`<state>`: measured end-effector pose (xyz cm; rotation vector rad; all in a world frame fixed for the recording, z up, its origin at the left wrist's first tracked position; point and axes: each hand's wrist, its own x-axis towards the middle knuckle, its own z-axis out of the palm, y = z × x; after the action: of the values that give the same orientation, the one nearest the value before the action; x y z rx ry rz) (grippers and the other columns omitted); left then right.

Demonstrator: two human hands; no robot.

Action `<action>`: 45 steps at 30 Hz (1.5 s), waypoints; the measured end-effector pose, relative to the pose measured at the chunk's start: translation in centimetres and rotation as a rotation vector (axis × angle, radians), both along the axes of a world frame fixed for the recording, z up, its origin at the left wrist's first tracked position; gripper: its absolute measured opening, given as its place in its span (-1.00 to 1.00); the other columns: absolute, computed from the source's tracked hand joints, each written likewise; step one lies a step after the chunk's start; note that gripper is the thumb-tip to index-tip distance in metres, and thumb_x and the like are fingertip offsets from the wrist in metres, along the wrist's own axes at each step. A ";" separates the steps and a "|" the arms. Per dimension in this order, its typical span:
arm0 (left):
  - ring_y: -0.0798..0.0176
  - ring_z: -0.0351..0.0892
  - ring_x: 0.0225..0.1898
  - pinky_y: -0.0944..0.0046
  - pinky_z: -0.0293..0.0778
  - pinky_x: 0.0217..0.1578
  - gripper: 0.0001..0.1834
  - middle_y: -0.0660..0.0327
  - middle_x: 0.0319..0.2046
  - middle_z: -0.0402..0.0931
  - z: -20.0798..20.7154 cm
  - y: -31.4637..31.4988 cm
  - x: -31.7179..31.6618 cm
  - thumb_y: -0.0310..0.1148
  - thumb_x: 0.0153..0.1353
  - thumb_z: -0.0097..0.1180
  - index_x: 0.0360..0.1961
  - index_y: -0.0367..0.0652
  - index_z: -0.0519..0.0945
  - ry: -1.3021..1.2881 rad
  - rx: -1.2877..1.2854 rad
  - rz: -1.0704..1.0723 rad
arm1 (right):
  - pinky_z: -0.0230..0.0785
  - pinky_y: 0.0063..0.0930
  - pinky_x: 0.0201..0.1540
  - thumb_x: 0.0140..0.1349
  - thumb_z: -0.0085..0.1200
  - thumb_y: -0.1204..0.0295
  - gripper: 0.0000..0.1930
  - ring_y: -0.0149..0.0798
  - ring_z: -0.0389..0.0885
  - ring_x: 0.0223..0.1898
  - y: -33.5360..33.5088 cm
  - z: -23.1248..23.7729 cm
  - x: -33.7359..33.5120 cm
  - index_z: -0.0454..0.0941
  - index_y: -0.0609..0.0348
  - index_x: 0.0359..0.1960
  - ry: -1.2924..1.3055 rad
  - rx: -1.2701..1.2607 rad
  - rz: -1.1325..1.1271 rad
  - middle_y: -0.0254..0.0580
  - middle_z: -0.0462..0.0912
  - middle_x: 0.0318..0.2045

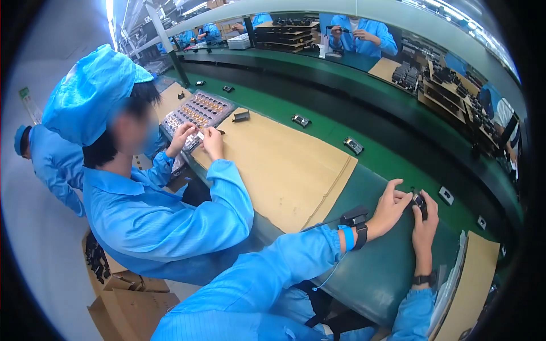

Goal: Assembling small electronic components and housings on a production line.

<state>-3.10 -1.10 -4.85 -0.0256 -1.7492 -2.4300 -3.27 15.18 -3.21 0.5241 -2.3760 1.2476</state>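
Observation:
Above the green work surface (364, 267), at the right, my right hand (426, 225) is closed on a small black device (420, 204), fingers and thumb wrapped along its sides. My left hand (389, 209) is just to its left. Its fingers are bent and apart, with one fingertip at the device's near-left edge; whether it presses there I cannot tell. Dark bands circle both my wrists, plus a blue strap (347, 237) with a thin cord on the left one. A black box-shaped thing (354, 216) sits by my left wrist.
A co-worker in blue (170, 221) handles a small part over a cardboard sheet (284, 170) at my left, near a tray of parts (202, 108). Small black devices (353, 145) and a white-framed part (446, 195) lie on the green strip. Cardboard (472, 284) stands at the right.

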 end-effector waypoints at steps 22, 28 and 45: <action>0.38 0.72 -0.20 0.35 0.65 -0.23 -0.74 0.15 -0.22 0.73 1.0 -0.7 1.1 -0.59 0.29 0.36 -0.04 -0.28 0.59 0.102 -0.072 -0.226 | 0.46 -0.62 -0.11 0.46 0.13 0.59 -0.67 -0.54 0.58 -0.17 1.4 -0.1 2.2 0.63 0.33 0.22 -0.369 -0.529 0.091 -0.35 0.69 -0.16; 0.43 0.71 -0.22 0.44 0.61 -0.26 -0.72 0.14 -0.21 0.73 1.3 -0.6 1.0 -0.61 0.31 0.34 0.00 -0.29 0.57 0.021 -0.055 -0.233 | 0.46 -0.66 -0.19 0.43 0.18 0.60 -0.70 -0.61 0.56 -0.27 1.8 -0.7 1.9 0.63 0.34 0.17 -0.334 -0.582 0.155 -0.37 0.67 -0.25; 0.43 0.70 -0.16 0.40 0.61 -0.11 -0.72 0.20 -0.23 0.71 0.8 0.2 1.0 -0.59 0.32 0.32 -0.02 -0.27 0.52 0.030 -0.057 -0.325 | 0.45 -0.65 -0.03 0.42 0.19 0.63 -0.70 -0.53 0.58 -0.17 3.0 -1.5 2.0 0.60 0.38 0.16 -0.311 -0.500 0.098 -0.37 0.61 -0.20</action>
<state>-2.13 -0.93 -4.09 -0.3787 -1.9320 -2.5749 -1.26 18.20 -4.70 0.3037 -2.1597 2.0107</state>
